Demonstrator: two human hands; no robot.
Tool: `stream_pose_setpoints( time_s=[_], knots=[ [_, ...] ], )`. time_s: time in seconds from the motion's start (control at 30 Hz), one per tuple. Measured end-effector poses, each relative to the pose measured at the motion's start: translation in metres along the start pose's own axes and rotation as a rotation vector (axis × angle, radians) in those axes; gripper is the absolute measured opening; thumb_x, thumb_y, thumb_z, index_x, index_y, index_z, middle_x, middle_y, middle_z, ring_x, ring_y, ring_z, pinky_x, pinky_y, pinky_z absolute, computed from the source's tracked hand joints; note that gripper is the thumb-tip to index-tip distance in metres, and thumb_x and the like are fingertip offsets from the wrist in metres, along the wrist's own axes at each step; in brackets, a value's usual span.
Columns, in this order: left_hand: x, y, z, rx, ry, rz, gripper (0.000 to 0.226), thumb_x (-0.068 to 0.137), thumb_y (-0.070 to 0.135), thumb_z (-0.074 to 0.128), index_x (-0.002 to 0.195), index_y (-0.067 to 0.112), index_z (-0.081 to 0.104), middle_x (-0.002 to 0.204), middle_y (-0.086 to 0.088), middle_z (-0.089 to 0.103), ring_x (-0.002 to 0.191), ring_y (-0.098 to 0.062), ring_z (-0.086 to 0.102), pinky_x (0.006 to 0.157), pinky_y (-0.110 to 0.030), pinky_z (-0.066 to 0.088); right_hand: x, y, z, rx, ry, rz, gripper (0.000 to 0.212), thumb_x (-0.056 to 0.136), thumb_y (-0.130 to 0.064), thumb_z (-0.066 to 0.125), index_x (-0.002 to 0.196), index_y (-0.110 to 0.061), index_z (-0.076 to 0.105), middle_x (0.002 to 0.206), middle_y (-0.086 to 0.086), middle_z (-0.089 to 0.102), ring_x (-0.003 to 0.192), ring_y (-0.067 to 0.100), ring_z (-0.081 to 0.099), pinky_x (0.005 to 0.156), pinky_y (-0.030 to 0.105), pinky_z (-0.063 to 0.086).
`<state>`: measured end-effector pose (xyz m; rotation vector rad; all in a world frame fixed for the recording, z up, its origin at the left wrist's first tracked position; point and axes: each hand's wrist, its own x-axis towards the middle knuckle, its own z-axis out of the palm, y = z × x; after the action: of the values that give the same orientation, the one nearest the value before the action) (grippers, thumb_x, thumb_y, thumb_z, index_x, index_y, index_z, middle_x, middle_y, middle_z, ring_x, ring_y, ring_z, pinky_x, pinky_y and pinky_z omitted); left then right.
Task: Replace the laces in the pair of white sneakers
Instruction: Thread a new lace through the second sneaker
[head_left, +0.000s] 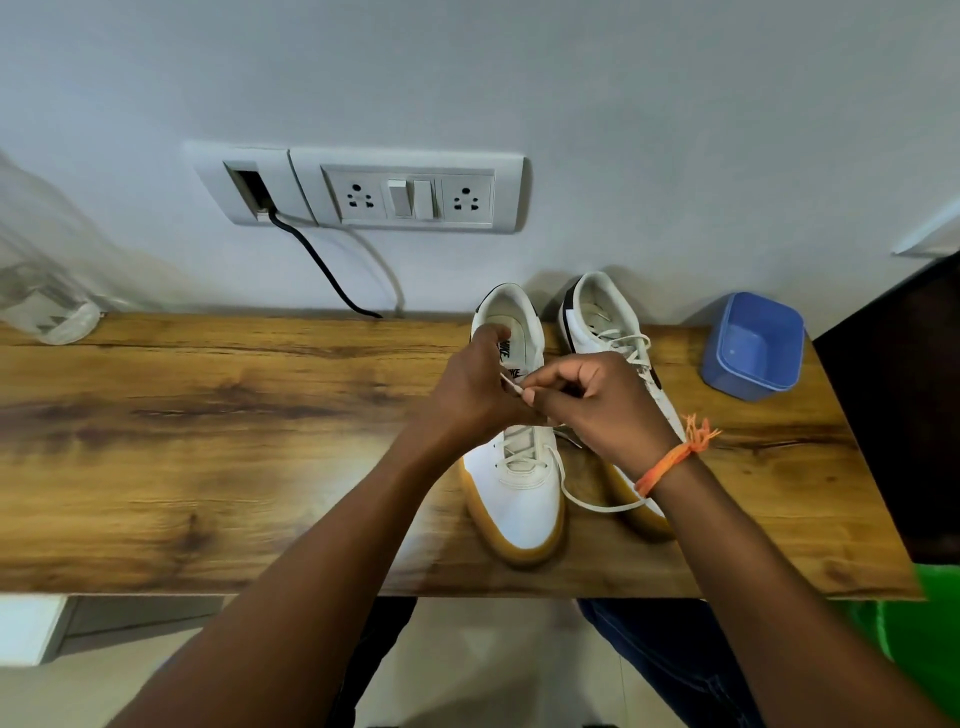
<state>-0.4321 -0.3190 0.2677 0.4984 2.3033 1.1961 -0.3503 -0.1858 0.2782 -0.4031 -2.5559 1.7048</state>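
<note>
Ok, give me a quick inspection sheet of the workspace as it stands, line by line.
Surface: wooden table, against the wall.
Job's things: left sneaker partly laced; right sneaker beside it; a loose lace trails between them.
Clutter: blue container at right; clear plastic bag at left.
Grips: left hand and right hand both pinch the lace end over the left sneaker.
Cables: black cable from the wall socket panel.
Surroundings: green object at lower right.
</note>
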Motion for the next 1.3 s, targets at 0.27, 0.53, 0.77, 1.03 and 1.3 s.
stream_pose_setpoints(
  time_s=[0.27,0.53,0.77,1.03,1.3],
  knots=[
    [0.003,-0.019,-0.025,0.262,0.096,-0.090,0.028,0.070,0.036,0.087,0.072,0.014,0.069,0.061,0.004,0.067,0.054,-0.007,0.062,0.056,-0.030,0.049,0.003,0.012,0.005,-0.147,0.213,0.051,0.015,0.089,-0.004,0.057,0.092,-0.014,0.068,0.079,0.000,0.068,0.066,0.011,0.065,0.062,0.027,0.052],
    [0.001,-0.026,0.000,0.260,0.073,-0.189,0.042,0.071,0.041,0.082,0.080,0.002,0.068,0.068,-0.009,0.068,0.063,-0.025,0.069,0.062,-0.045,0.060,-0.003,0.019,0.027,-0.347,0.016,0.100,0.016,0.081,-0.004,0.068,0.090,-0.012,0.079,0.089,0.004,0.076,0.075,0.008,0.064,0.066,0.002,0.041],
    [0.005,-0.023,-0.006,0.013,0.015,-0.312,0.010,0.073,0.004,0.074,0.070,-0.005,0.072,0.062,-0.015,0.071,0.056,-0.026,0.072,0.063,-0.045,0.063,-0.002,0.015,0.028,-0.310,-0.025,0.075,0.003,0.077,-0.012,0.080,0.080,-0.010,0.079,0.079,0.002,0.075,0.065,-0.002,0.059,0.063,0.001,0.039],
    [0.004,-0.026,-0.015,-0.145,-0.060,-0.389,0.009,0.077,-0.012,0.066,0.070,-0.009,0.071,0.071,-0.025,0.071,0.073,-0.041,0.072,0.068,-0.047,0.062,0.002,0.011,0.022,-0.642,-0.194,-0.026,0.015,0.082,-0.011,0.074,0.093,-0.002,0.074,0.089,0.012,0.072,0.084,0.020,0.066,0.070,0.023,0.047],
    [0.004,-0.026,-0.013,-0.227,-0.084,-0.450,0.002,0.080,-0.013,0.066,0.080,-0.012,0.068,0.081,-0.030,0.069,0.067,-0.032,0.067,0.064,-0.037,0.061,-0.005,0.015,0.033,-0.439,0.000,-0.026,0.012,0.082,-0.004,0.073,0.089,-0.011,0.079,0.088,0.005,0.075,0.083,0.017,0.067,0.079,0.028,0.052]
  ],
)
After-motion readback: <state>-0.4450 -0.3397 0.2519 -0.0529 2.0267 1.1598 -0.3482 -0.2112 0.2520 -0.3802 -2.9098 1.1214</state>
